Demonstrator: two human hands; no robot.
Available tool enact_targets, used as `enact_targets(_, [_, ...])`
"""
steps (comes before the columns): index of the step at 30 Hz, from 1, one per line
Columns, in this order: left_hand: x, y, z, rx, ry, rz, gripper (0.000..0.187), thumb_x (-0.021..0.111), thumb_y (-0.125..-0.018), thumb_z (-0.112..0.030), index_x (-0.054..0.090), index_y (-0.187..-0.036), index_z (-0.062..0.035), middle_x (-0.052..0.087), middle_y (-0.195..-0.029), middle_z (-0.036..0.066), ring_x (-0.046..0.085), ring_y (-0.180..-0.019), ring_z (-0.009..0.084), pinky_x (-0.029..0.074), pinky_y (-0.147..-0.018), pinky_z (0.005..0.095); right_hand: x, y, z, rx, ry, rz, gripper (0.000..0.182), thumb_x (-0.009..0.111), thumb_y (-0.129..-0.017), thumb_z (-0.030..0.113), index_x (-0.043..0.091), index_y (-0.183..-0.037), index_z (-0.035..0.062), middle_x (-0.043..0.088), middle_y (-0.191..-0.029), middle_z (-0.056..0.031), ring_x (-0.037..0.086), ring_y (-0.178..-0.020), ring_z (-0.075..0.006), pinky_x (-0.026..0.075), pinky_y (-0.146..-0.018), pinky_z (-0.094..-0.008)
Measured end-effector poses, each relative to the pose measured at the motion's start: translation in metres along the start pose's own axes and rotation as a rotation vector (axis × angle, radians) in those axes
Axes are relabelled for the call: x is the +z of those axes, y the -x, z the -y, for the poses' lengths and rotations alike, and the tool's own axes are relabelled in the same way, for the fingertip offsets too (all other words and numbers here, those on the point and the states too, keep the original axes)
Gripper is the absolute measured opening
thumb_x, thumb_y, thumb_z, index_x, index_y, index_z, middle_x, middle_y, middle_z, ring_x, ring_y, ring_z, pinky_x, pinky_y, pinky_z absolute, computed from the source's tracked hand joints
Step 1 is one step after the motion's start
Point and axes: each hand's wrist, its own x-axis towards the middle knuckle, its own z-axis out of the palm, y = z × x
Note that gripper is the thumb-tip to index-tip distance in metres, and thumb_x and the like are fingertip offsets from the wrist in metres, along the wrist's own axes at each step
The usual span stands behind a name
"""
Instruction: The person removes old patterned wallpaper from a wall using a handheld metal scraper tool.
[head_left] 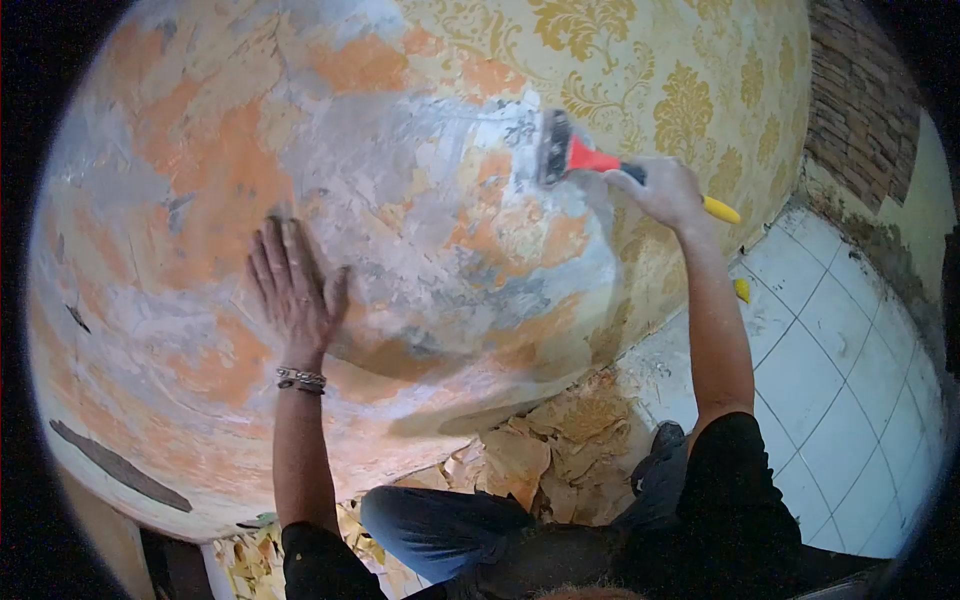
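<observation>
My right hand (pixel 665 195) is closed round the handle of a scraper (pixel 595 158) with a red neck, a dark grip and a yellow end. Its wide, dark blade meets the wall near the edge of the yellow patterned wallpaper (pixel 690 100). Left of that edge, the stripped wall (pixel 370 170) shows patches of orange, grey and white. My left hand (pixel 293 285) lies flat on this bare part, fingers stretched upward, holding nothing. A chain bracelet (pixel 300 379) circles the left wrist.
Torn wallpaper scraps (pixel 560 460) lie heaped on the floor at the wall's foot, by my bent knee. White floor tiles (pixel 850 400) spread to the right. A small yellow object (pixel 741 290) rests near the wall. Brick-patterned wall covering (pixel 865 90) shows at upper right.
</observation>
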Motion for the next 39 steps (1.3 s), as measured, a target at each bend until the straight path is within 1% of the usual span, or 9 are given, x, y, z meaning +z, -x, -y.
enact_targets(5, [0.017, 0.041, -0.036, -0.062, 0.061, 0.114, 0.077, 0.052, -0.09, -0.05, 0.029, -0.147, -0.0048, 0.024, -0.153, 0.02, 0.02, -0.142, 0.0384, 0.015, -0.115, 0.0516, 0.01, 0.007, 0.053, 0.007, -0.038, -0.007, 0.063, 0.051, -0.079, 0.073, 0.073, -0.098, 0.0172, 0.07, -0.086, -0.0141, 0.068, -0.086, -0.0312, 0.052, -0.074, -0.0452])
enact_targets(7, [0.018, 0.045, -0.036, -0.061, 0.08, 0.12, 0.076, 0.052, -0.089, -0.05, 0.031, -0.147, -0.0049, 0.025, -0.153, 0.019, 0.021, -0.142, 0.0378, 0.015, -0.115, 0.0512, 0.018, 0.015, 0.088, -0.113, 0.011, -0.054, 0.059, 0.056, -0.079, 0.068, 0.071, -0.099, 0.0143, 0.069, -0.08, -0.0132, 0.067, -0.079, -0.0329, 0.051, -0.072, -0.0455])
enact_targets(11, [0.006, 0.049, -0.003, 0.09, 0.003, 0.186, 0.07, 0.051, -0.091, -0.05, 0.036, -0.145, -0.0086, 0.026, -0.154, 0.016, 0.024, -0.142, 0.0364, 0.017, -0.116, 0.0493, 0.004, 0.007, 0.069, -0.095, 0.052, 0.029, 0.062, 0.053, -0.078, 0.072, 0.071, -0.099, 0.0158, 0.069, -0.08, -0.0137, 0.067, -0.08, -0.0337, 0.051, -0.072, -0.0459])
enact_targets(14, [-0.002, 0.058, 0.033, 0.093, -0.026, 0.083, 0.073, 0.05, -0.091, -0.051, 0.032, -0.147, -0.0081, 0.025, -0.153, 0.021, 0.022, -0.141, 0.0402, 0.017, -0.114, 0.0553, -0.008, 0.001, 0.023, -0.029, 0.123, 0.021, 0.061, 0.053, -0.078, 0.072, 0.072, -0.097, 0.0173, 0.069, -0.08, -0.0136, 0.067, -0.08, -0.0335, 0.051, -0.072, -0.0454])
enact_targets(23, [0.008, 0.043, -0.006, -0.034, 0.02, 0.014, 0.081, 0.051, -0.09, -0.05, 0.024, -0.147, 0.001, 0.021, -0.152, 0.027, 0.018, -0.141, 0.0442, 0.014, -0.114, 0.0559, 0.007, 0.011, 0.113, -0.068, 0.048, 0.031, 0.057, 0.054, -0.079, 0.071, 0.073, -0.1, 0.022, 0.07, -0.079, -0.0121, 0.068, -0.079, -0.0302, 0.053, -0.073, -0.0432])
enact_targets(26, [0.004, 0.042, 0.001, -0.024, -0.002, 0.047, 0.08, 0.05, -0.09, -0.05, 0.024, -0.148, -0.0002, 0.021, -0.153, 0.025, 0.017, -0.142, 0.0426, 0.014, -0.114, 0.0556, 0.008, 0.008, 0.108, -0.094, 0.113, 0.014, 0.069, 0.046, -0.075, 0.082, 0.073, -0.097, 0.0224, 0.069, -0.078, -0.0094, 0.069, -0.075, -0.0284, 0.053, -0.069, -0.0418])
enact_targets(32, [0.001, 0.06, 0.042, -0.005, -0.061, 0.008, 0.084, 0.048, -0.089, -0.058, 0.026, -0.148, -0.0028, 0.022, -0.153, 0.025, 0.018, -0.142, 0.044, 0.012, -0.114, 0.0571, -0.002, 0.004, 0.05, -0.048, 0.104, 0.046, 0.07, 0.048, -0.075, 0.081, 0.072, -0.096, 0.0189, 0.069, -0.08, -0.0099, 0.069, -0.079, -0.0294, 0.053, -0.072, -0.0443])
enact_targets(35, [-0.001, 0.052, 0.028, -0.069, -0.046, 0.016, 0.086, 0.049, -0.089, -0.059, 0.025, -0.148, -0.0023, 0.021, -0.153, 0.025, 0.017, -0.142, 0.0442, 0.013, -0.114, 0.0575, 0.013, 0.006, 0.108, -0.118, 0.009, 0.043, 0.057, 0.053, -0.079, 0.071, 0.071, -0.1, 0.022, 0.07, -0.081, -0.0093, 0.068, -0.08, -0.0295, 0.052, -0.072, -0.0443])
enact_targets(39, [-0.005, 0.053, 0.032, -0.055, -0.025, 0.048, 0.087, 0.051, -0.088, -0.059, 0.026, -0.148, -0.0019, 0.02, -0.153, 0.024, 0.018, -0.141, 0.0446, 0.014, -0.114, 0.0571, 0.011, 0.014, 0.157, -0.127, 0.075, 0.035, 0.058, 0.052, -0.079, 0.072, 0.071, -0.098, 0.0213, 0.07, -0.08, -0.0087, 0.068, -0.08, -0.029, 0.052, -0.072, -0.0436])
